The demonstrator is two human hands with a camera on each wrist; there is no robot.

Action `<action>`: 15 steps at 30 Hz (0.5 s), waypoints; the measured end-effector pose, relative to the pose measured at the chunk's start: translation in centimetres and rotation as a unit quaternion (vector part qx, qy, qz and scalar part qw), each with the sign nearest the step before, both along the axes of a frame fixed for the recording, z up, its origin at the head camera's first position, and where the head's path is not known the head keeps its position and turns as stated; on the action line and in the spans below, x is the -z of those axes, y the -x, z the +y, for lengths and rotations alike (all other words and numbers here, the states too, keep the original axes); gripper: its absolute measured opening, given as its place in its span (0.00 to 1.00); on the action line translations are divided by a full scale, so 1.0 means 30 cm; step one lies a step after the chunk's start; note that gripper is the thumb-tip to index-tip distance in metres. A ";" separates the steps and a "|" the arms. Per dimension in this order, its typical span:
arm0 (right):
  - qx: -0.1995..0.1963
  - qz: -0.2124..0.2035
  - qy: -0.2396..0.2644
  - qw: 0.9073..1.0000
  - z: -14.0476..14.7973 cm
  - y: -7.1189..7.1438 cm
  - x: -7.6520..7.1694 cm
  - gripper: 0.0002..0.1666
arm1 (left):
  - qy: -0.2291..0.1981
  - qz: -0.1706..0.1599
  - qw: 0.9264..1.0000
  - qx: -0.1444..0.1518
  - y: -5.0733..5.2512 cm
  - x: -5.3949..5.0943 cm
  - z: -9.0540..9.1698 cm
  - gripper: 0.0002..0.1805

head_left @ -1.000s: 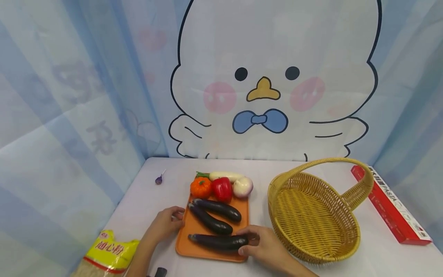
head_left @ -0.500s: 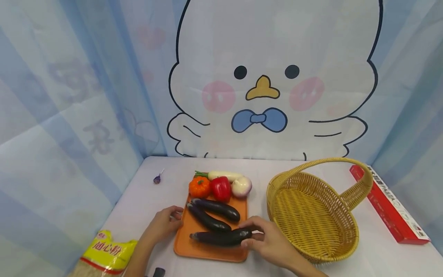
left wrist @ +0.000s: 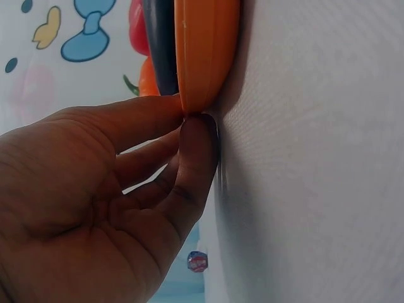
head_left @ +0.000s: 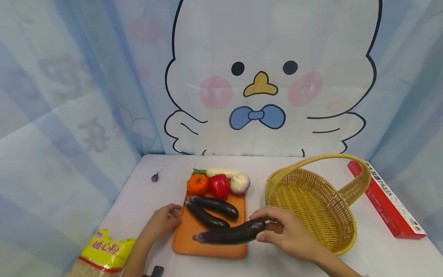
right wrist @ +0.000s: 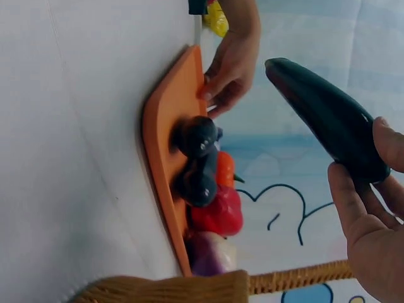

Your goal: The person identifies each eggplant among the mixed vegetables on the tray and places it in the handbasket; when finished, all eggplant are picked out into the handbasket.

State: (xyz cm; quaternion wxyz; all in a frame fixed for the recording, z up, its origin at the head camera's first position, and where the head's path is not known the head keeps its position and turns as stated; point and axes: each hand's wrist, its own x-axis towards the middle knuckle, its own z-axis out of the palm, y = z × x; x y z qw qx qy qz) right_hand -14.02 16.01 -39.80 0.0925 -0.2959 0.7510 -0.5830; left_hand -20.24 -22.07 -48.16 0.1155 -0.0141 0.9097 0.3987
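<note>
My right hand (head_left: 290,234) pinches the blunt end of an eggplant (head_left: 232,235) between thumb and fingers. It is lifted above the orange tray (head_left: 207,251), its stem end pointing left. The right wrist view shows this eggplant (right wrist: 328,120) in the air, apart from the tray. At the tray's left side, my left hand (head_left: 162,223) holds the rim, and the left wrist view has its thumb and fingers meeting on the tray edge (left wrist: 205,57). Two more eggplants (head_left: 218,207) lie side by side on the tray.
At the tray's far end are an orange pumpkin (head_left: 198,184), a red bell pepper (head_left: 219,186), a purple-white turnip (head_left: 240,183) and a white radish (head_left: 221,172). A wicker basket (head_left: 346,238) with a tall handle stands right. Beyond lies a red pasta box (head_left: 387,204); a yellow bag (head_left: 107,250) sits left.
The right hand has raised the front eggplant off the tray and carried it rightward, toward the basket. The left hand stays at the tray's left edge. The view has shifted slightly.
</note>
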 end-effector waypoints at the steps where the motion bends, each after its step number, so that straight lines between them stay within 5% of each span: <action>1: 0.001 -0.003 -0.005 1.000 0.009 0.000 -0.009 0.19 | -0.001 -0.003 1.000 0.000 -0.001 0.002 0.000 0.23; 8: -0.012 -0.026 0.002 1.000 0.078 0.023 -0.044 0.19 | -0.005 -0.002 1.000 -0.001 0.001 0.003 0.004 0.23; 15: -0.073 -0.041 -0.009 0.996 0.186 0.088 -0.069 0.19 | -0.005 0.014 1.000 0.003 0.005 0.000 0.002 0.22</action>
